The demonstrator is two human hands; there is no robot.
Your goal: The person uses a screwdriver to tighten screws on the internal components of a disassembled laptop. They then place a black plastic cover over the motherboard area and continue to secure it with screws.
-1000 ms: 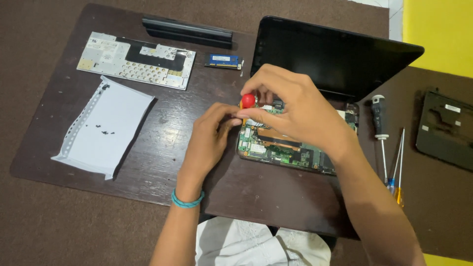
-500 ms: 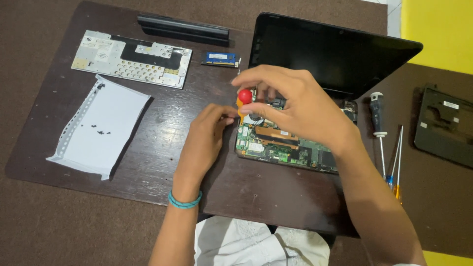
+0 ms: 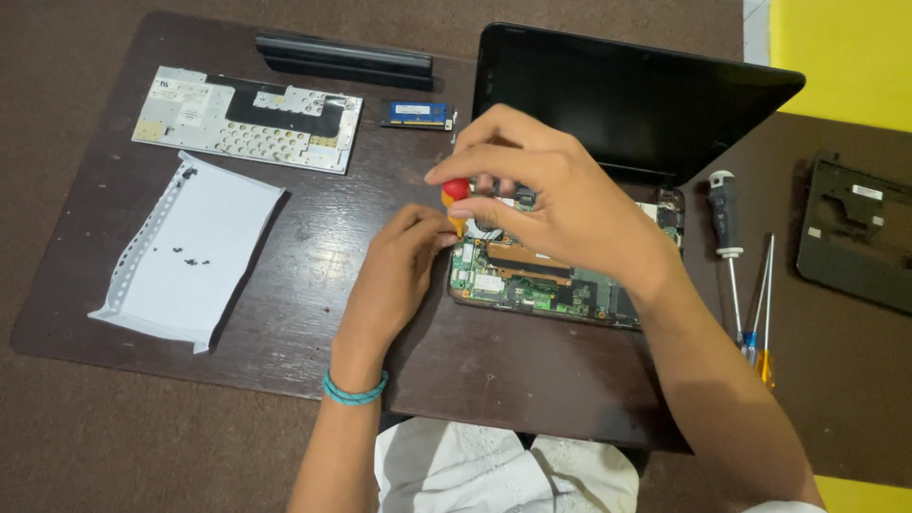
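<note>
Your right hand (image 3: 560, 204): fingers closed around the red round cap of a small yellow-shafted screwdriver (image 3: 456, 195), held upright over the left edge of the opened black laptop (image 3: 627, 104), whose exposed green circuit board (image 3: 532, 280) faces up.

Your left hand (image 3: 399, 261): fingertips pinched together at the screwdriver's lower shaft, touching it just beside the board's left edge; a teal band sits on that wrist.

Laptop: near the middle of the dark brown wooden bench (image 3: 313, 313), screen tilted back.

Left of the hands: a white sheet of paper (image 3: 190, 252) carrying a few small black screws (image 3: 190, 256).

Above the paper: a flat silver perforated metal keyboard plate (image 3: 247, 119); behind it, a long black battery bar (image 3: 347, 57).

Between plate and laptop: a small blue memory module (image 3: 416, 114).

Right of the laptop: a black-handled screwdriver (image 3: 727, 228) and two thin screwdrivers with blue and orange handles (image 3: 760, 332), lying side by side.

Far right: a black plastic cover panel (image 3: 855, 233), well apart from your hands.
</note>
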